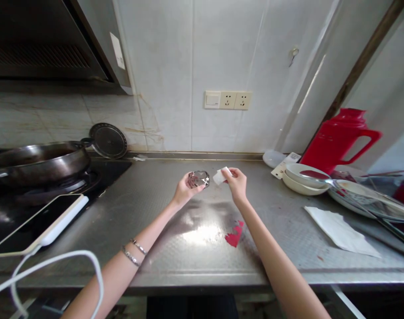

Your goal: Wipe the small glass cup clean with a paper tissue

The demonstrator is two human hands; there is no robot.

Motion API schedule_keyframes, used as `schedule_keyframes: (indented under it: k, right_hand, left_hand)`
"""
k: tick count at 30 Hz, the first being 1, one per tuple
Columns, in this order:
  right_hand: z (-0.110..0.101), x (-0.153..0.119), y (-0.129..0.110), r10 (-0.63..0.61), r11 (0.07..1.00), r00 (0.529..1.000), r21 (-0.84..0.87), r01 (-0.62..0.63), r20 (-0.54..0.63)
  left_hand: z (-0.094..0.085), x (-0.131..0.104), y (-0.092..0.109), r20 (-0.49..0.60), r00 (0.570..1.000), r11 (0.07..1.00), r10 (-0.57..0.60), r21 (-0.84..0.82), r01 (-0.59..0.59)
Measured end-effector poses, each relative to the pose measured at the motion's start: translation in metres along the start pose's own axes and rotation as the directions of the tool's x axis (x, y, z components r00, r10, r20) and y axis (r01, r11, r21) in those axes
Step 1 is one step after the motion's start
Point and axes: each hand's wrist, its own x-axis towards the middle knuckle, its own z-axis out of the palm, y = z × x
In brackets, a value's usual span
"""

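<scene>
My left hand (pixel 185 189) holds a small round, shiny, dark see-through object (pixel 199 178), perhaps a glass dish or lid, above the steel counter (pixel 162 230). In my right hand (pixel 235 180), a small folded white tissue or cloth (pixel 220 176) is pinched between thumb and fingers. The two held things are close together but apart. On the counter below my right hand lies a torn red scrap (pixel 234 235).
At the left are a steel pan (pixel 52 164) on the stove and a phone (pixel 38 226) with a white cable (pixel 72 253). Stacked bowls (pixel 301 184), a red thermos (pixel 338 139) and a white napkin (pixel 341 230) are at the right.
</scene>
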Motion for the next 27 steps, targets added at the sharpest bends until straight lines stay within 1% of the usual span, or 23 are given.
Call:
schedule_keyframes:
  k: [2,4,5,7,9,12,13,14,15,16,17,22,27]
  right_hand:
    - [-0.003,0.007,-0.003,-0.081,0.996,0.996,-0.039,0.081,-0.020]
    - [-0.002,0.012,-0.008,-0.173,0.983,0.985,-0.068,0.173,-0.002]
    - [0.000,0.014,-0.011,-0.215,0.973,0.976,-0.082,0.216,0.025]
    - [0.006,0.015,-0.019,-0.296,0.942,0.946,-0.122,0.312,0.134]
    - [0.012,0.013,-0.027,-0.358,0.895,0.884,-0.160,0.417,0.301]
    - [0.017,0.007,-0.036,-0.360,0.843,0.741,-0.143,0.519,0.566]
    - [0.017,0.006,-0.038,-0.341,0.837,0.698,-0.134,0.530,0.629]
    - [0.017,0.005,-0.039,-0.320,0.835,0.665,-0.131,0.534,0.675]
    - [0.016,0.004,-0.040,-0.300,0.835,0.644,-0.133,0.534,0.704]
    - [0.014,0.004,-0.040,-0.283,0.835,0.635,-0.140,0.532,0.719]
    - [0.012,0.004,-0.041,-0.271,0.835,0.635,-0.151,0.529,0.724]
    - [-0.002,0.003,-0.042,-0.258,0.817,0.656,-0.201,0.540,0.709]
    - [-0.010,-0.015,-0.046,-0.285,0.793,0.676,-0.229,0.564,0.679]
  left_hand:
    - [0.001,-0.003,0.001,0.035,0.999,0.999,-0.037,-0.009,0.037]
    - [0.003,-0.006,0.003,0.082,0.995,0.997,-0.063,-0.030,0.065]
    - [0.004,-0.007,0.004,0.105,0.992,0.996,-0.069,-0.046,0.074]
    - [0.007,-0.010,0.008,0.134,0.988,0.992,-0.082,-0.080,0.093]
    - [0.010,-0.012,0.011,0.144,0.985,0.988,-0.097,-0.109,0.113]
    - [0.012,-0.013,0.015,0.153,0.984,0.984,-0.087,-0.143,0.109]
    - [0.012,-0.013,0.016,0.154,0.985,0.984,-0.082,-0.147,0.105]
    - [0.012,-0.013,0.017,0.154,0.985,0.984,-0.079,-0.149,0.102]
    - [0.012,-0.014,0.018,0.150,0.986,0.984,-0.079,-0.150,0.101]
    - [0.012,-0.014,0.018,0.146,0.986,0.983,-0.082,-0.149,0.104]
    - [0.012,-0.015,0.019,0.146,0.986,0.983,-0.085,-0.150,0.107]
    - [0.013,-0.017,0.018,0.130,0.988,0.982,-0.085,-0.156,0.105]
    - [0.013,-0.016,0.011,0.098,0.993,0.987,-0.060,-0.144,0.074]
